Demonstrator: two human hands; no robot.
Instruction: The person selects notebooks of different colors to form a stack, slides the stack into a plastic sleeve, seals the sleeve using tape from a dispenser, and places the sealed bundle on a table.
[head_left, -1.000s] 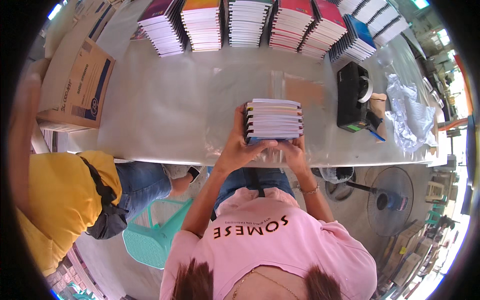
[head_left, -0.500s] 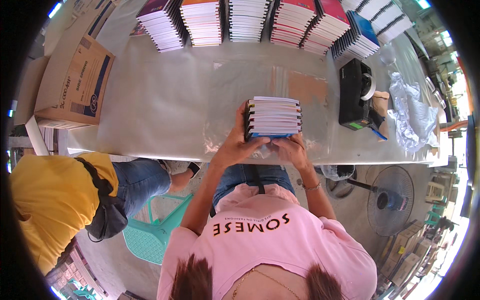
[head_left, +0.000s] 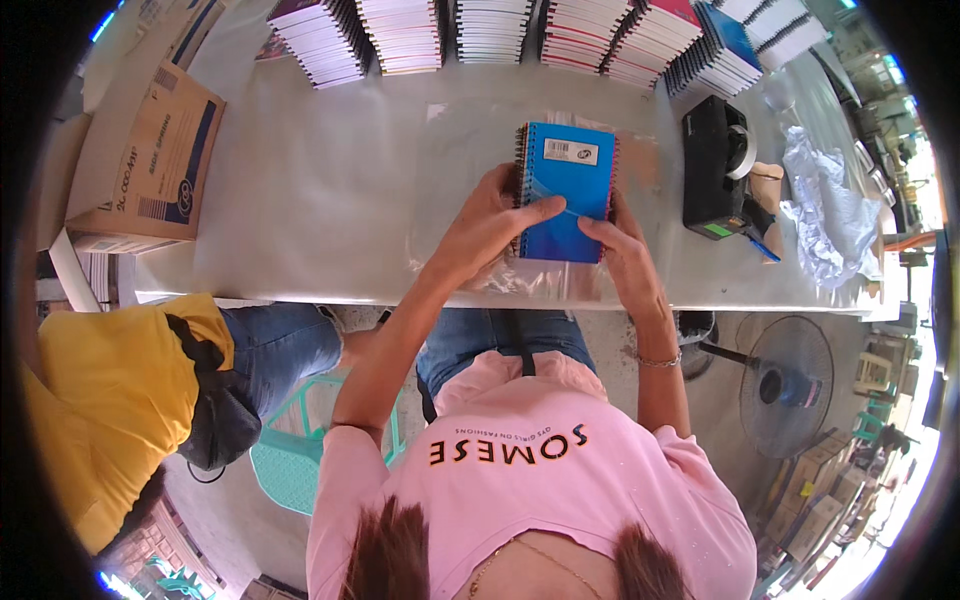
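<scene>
Between my two hands is a stack of small spiral notebooks (head_left: 567, 185), with a blue cover and a white barcode label facing up. My left hand (head_left: 505, 212) grips its coil-bound left side, the thumb lying across the blue cover. On the opposite side my right hand (head_left: 618, 235) holds the stack, its thumb on the lower right corner of the cover. The fingers of both hands are partly hidden behind the stack. Under it, a clear plastic sheet or bag (head_left: 455, 150) lies on the table (head_left: 300, 190).
Piles of spiral notebooks (head_left: 400, 40) line the far edge. A black tape dispenser (head_left: 712, 170), a blue pen (head_left: 762, 250) and crumpled plastic (head_left: 825, 220) lie at right. At left stands a cardboard box (head_left: 150, 160), with a person in yellow (head_left: 110, 390) below it. A fan (head_left: 787, 385) stands lower right.
The notebook stack has tipped, so its blue cover now faces up where the page edges showed before. Both hands have moved farther over the table with it, thumbs now on the cover.
</scene>
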